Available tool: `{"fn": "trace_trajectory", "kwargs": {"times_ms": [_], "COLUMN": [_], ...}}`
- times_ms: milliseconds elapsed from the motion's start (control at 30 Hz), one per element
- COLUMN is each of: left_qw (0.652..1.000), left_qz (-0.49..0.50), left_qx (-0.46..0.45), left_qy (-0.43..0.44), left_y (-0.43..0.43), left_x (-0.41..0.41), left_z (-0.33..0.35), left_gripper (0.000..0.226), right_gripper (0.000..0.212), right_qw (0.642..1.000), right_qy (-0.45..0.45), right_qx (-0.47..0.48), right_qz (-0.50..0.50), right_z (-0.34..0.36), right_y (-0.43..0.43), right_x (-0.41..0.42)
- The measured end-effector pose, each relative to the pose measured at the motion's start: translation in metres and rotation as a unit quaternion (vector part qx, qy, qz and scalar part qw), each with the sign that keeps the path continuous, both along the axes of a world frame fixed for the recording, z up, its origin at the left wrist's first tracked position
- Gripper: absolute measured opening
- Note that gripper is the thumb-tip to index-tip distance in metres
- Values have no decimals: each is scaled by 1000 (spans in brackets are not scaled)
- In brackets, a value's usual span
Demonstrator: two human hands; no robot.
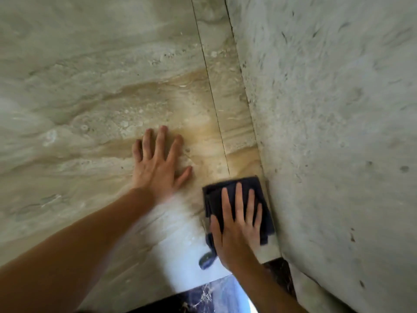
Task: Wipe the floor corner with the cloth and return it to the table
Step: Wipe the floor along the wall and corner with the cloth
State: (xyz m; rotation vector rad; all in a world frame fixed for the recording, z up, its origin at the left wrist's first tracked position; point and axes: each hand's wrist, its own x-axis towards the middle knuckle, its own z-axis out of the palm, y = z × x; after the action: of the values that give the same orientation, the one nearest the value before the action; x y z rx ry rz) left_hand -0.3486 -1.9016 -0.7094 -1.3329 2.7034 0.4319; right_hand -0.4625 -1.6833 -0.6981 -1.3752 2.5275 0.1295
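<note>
Cloth [239, 199] under right hand [237, 224]

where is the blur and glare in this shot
Head view: motion blur smears the dark cloth edges and the right hand; bright glare washes out the floor tile near the forearms; the wall bends from wide-angle distortion.

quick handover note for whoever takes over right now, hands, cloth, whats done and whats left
Left hand: flat on the floor tile, fingers spread, empty, apparently bracing.
Right hand: palm flat on the dark cloth, pressing it to the floor, not gripping.
Cloth: folded, on the tile beside the wall, at the floor's edge.
Done: cloth is at the corner, wiping apparently under way.
Left: finish the wipe, then return the cloth to the table, which is out of view.
</note>
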Motion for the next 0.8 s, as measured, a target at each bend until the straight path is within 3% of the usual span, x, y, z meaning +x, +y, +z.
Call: {"fn": "trace_trajectory", "kwargs": {"times_ms": [100, 300, 467, 600, 733, 800], "left_qw": [1000, 998, 993, 995, 997, 997], "left_qz": [-27, 52, 90, 80, 64, 57], "left_qx": [-1, -19, -59, -27, 14, 25], "left_qy": [0, 9, 44, 53, 41, 33], "left_y": [-37, -108, -127, -128, -128, -129], "left_x": [-6, -28, -32, -31, -30, -26], "left_z": [1, -3, -13, -10, 6, 8], "left_gripper": [86, 93, 90, 89, 89, 90], "right_gripper": [68, 64, 66, 67, 73, 73], "right_qw": [1000, 999, 997, 992, 945, 928], "right_qy": [-19, 19, 26, -32, -179, -188], "right_qx": [18, -30, -33, 95, 271, 318], "right_qz": [-12, 21, 59, 71, 40, 52], "right_z": [-6, -12, -16, 8, 77, 99], "right_y": [5, -172, -221, -235, -264, -269], "right_x": [-5, -76, -104, -110, -125, -120]}}
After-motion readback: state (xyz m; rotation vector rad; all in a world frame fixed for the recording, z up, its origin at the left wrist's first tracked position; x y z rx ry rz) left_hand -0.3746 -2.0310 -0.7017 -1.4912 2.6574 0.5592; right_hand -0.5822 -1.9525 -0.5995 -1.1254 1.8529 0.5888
